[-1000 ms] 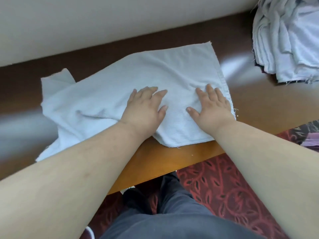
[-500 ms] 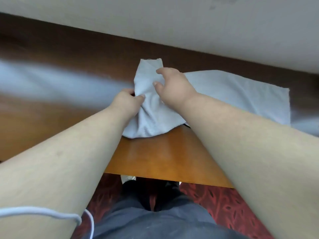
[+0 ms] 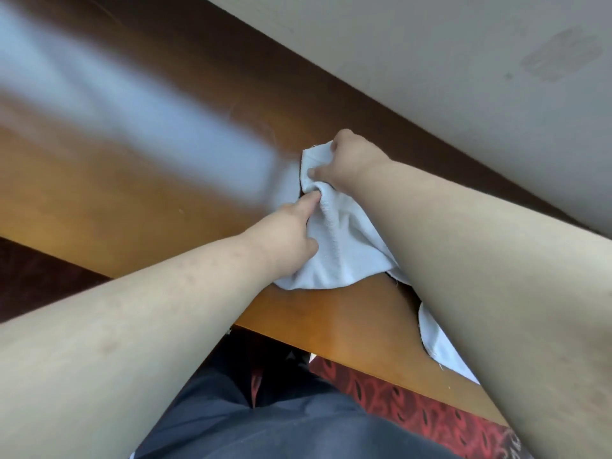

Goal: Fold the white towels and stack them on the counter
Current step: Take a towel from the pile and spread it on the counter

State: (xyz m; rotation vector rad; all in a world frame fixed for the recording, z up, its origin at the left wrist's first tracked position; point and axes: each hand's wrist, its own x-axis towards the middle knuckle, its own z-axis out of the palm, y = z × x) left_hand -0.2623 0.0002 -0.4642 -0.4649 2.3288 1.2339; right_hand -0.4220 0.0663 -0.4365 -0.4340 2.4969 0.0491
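Glossy orange-brown wood runs across the view as the worktop, its far edge against a plain pale wall, with a red patterned carpet below. A second ago both hands lay flat on a spread towel; now the towel is bunched at its left end, and both hands grip it. The left hand pinches a fold on the near side, while the right hand curls round the far corner, arm lying over the rest of the cloth. That suggests the next fold is starting: the end is lifted to be carried over. The fabric is soft, thin terry with frayed edges, drooping in loose curves, so it will sag unless held at both corners.
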